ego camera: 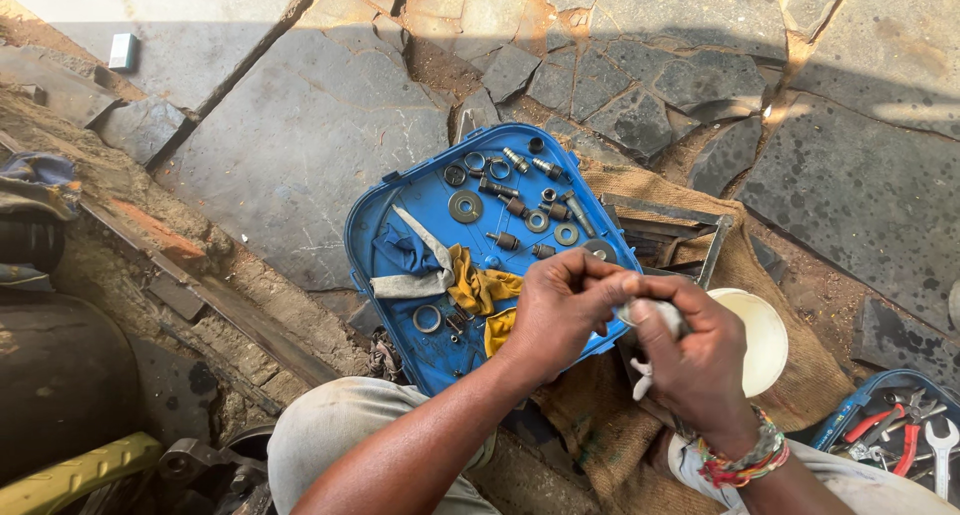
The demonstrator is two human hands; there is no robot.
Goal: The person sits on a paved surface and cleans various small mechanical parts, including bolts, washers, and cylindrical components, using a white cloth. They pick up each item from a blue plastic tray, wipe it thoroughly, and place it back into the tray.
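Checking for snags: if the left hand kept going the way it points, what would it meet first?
The left hand points right, so probably the right hand and the small pale part between them; they already seem to touch.

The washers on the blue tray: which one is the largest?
The flat grey washer in the upper middle of the blue tray, left of the bolts: clearly wider than the other rings.

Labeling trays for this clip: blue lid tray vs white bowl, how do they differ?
The blue lid tray is squarish, ribbed and flat; the white bowl is round and plain. The tray holds bolts, washers and rags; nothing shows in the bowl. The tray lies on stone paving, the bowl on burlap sacking. Both sit on the ground beside the left hand and right hand.
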